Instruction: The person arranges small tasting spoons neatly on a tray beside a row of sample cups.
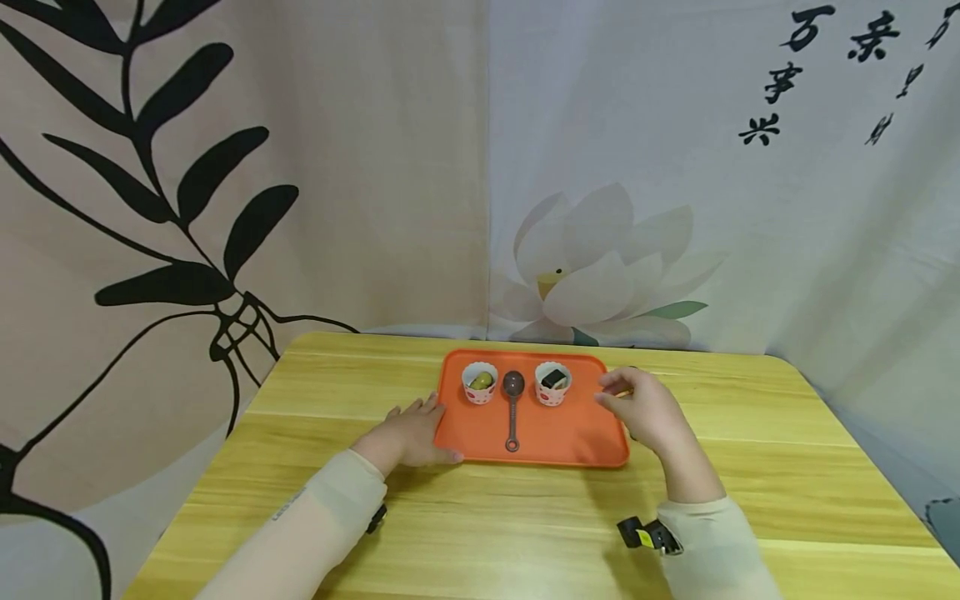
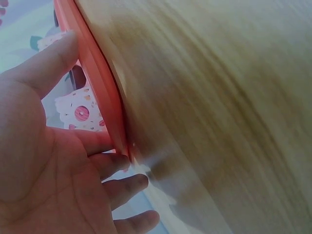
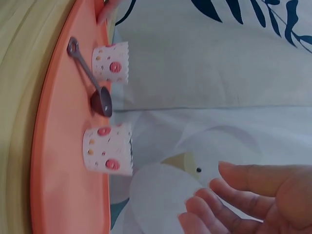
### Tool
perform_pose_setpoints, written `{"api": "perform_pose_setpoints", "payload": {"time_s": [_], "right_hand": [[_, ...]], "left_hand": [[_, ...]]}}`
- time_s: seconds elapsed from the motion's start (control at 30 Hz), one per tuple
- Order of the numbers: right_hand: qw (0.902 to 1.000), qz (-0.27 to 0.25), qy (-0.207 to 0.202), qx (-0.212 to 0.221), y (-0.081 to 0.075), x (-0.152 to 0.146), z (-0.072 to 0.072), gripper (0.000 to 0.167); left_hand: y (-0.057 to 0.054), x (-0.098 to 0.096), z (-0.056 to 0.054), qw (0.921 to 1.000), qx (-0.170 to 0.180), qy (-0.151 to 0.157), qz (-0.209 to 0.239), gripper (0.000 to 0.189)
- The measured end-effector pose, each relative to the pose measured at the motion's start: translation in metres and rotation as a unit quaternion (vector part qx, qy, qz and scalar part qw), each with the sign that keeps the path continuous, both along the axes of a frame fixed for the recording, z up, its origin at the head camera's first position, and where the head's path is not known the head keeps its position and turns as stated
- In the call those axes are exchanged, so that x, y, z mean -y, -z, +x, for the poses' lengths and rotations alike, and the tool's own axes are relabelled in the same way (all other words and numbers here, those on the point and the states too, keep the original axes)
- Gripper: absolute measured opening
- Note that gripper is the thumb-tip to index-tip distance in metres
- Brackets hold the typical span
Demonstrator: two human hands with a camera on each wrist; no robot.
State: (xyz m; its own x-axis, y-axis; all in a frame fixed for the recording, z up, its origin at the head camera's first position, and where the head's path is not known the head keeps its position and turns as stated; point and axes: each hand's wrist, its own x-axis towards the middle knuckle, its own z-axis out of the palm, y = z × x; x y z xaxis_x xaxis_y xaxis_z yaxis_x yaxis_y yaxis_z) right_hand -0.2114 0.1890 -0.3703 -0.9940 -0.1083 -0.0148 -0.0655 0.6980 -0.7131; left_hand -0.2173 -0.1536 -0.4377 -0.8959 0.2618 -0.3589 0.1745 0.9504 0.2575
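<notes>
An orange tray (image 1: 558,446) lies on the table with two patterned paper cups and a brown spoon (image 1: 513,396) between them. The left cup (image 1: 481,396) holds yellow-green pieces; in the right cup (image 1: 552,396) are dark and pale pieces. My left hand (image 1: 415,433) rests at the tray's left end, thumb at the near edge and the other fingers spread along the side, as the left wrist view shows. Over the tray's right edge hovers my right hand (image 1: 643,408), its fingers loosely bent, nothing between them in the right wrist view (image 3: 248,200).
The wooden table (image 1: 517,533) reaches well past the tray on both sides. Behind it hangs a curtain (image 1: 390,167) printed with leaves, a lotus and characters. A black strap device (image 1: 648,536) sits at the right wrist.
</notes>
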Motion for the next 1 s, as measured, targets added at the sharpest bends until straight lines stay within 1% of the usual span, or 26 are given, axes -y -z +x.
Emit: {"api": "perform_pose_setpoints", "payload": {"time_s": [0.23,0.5,0.67,0.87,1.0], "right_hand": [[1.0,0.003,0.006,-0.004,0.007,-0.015,-0.005,0.026],[0.9999,-0.004,0.016,0.0,0.019,-0.029,-0.012,0.03],[0.9997,-0.012,0.02,0.002,0.028,-0.035,-0.019,0.03],[0.9993,-0.006,0.036,0.012,0.04,-0.043,-0.028,0.033],[0.9986,-0.017,0.047,0.016,0.046,-0.047,-0.034,0.031]], "left_hand": [[0.002,0.001,-0.001,1.0,0.0,0.0,0.001,0.1],[0.0,0.0,0.0,1.0,0.0,-0.002,0.004,0.1],[-0.001,0.0,0.001,1.0,0.001,-0.001,0.006,0.099],[-0.002,0.0,0.001,1.0,0.002,0.002,0.008,0.099],[-0.002,0.001,0.001,1.0,0.001,0.004,0.008,0.099]]}}
